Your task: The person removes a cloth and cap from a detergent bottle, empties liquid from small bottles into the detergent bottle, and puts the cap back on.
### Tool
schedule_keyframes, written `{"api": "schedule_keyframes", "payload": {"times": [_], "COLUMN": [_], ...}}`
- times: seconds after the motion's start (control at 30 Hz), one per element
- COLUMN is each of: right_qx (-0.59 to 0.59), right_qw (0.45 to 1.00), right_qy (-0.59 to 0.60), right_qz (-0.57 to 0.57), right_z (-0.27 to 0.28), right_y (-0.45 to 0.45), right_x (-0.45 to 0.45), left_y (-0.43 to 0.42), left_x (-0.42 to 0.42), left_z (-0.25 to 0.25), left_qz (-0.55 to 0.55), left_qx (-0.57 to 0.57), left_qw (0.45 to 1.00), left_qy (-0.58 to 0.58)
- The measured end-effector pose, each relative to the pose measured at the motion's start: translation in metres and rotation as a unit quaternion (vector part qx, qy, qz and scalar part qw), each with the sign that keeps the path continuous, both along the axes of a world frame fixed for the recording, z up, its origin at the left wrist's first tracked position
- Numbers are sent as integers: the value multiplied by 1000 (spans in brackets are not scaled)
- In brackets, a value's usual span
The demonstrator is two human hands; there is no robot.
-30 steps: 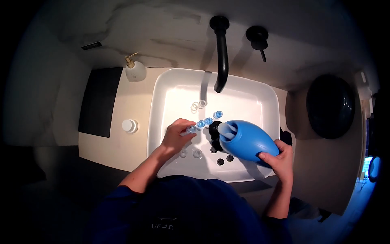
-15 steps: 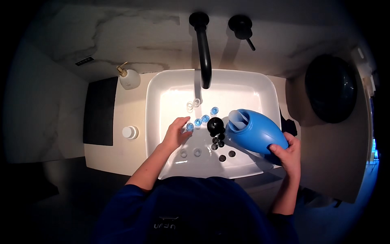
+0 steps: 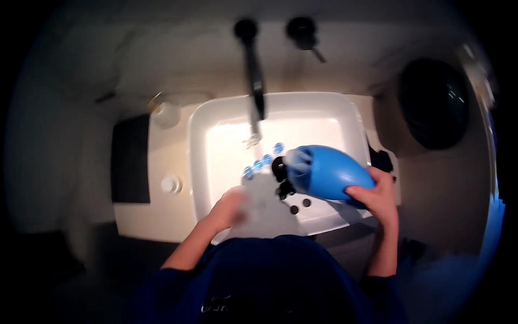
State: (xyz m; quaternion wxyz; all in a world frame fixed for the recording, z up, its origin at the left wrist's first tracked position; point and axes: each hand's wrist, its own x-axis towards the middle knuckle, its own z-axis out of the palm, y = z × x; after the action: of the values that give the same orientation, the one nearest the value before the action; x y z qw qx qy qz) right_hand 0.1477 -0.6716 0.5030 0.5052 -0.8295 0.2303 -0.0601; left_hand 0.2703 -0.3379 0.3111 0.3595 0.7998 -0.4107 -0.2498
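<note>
My right hand (image 3: 377,197) grips the base of a blue bottle (image 3: 334,173), which lies tilted over the white sink (image 3: 310,105) with its mouth to the left. White pieces show in the mouth. My left hand (image 3: 229,209) is smeared by motion at the sink's lower left, over the spot of the small clear cups; its fingers cannot be made out. Several small blue cups (image 3: 258,164) stand in a slanting row in the sink. Clear rings (image 3: 251,141) lie behind them. Next to the bottle's mouth is a black ball (image 3: 279,169), with several small black caps (image 3: 294,209) below it.
A black faucet (image 3: 254,81) reaches over the sink, with a black handle (image 3: 302,33) beside it. On the left counter are a soap dispenser (image 3: 166,115), a white lidded jar (image 3: 171,184) and a dark mat (image 3: 131,159). A black oval object (image 3: 434,103) is at the right.
My left hand has left the leftmost blue cup and moved down toward me. The bottle shifted right, then back left, and now lies more level. The camera view has shifted.
</note>
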Motion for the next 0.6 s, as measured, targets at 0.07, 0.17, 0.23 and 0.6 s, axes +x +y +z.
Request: {"api": "schedule_keyframes", "payload": {"times": [0.07,0.17,0.23,0.6], "right_qx": [-126,-165,-136,-164], "right_qw": [990,978,986,985], "right_qy": [61,118,84,18], "right_qz": [15,52,51,42], "right_z": [10,24,22,15], "right_y": [-6,1,-1,-8], "right_x": [-12,1,1,-13], "left_y": [-21,-14,-7,30], "left_x": [6,12,8,57], "left_z": [-1,-5,-6,-70], "left_qz": [-31,-45,-87,162], "left_qx": [28,1,-74,-159], "left_qw": [998,999,986,606], "left_qy": [-37,-3,-125,762]}}
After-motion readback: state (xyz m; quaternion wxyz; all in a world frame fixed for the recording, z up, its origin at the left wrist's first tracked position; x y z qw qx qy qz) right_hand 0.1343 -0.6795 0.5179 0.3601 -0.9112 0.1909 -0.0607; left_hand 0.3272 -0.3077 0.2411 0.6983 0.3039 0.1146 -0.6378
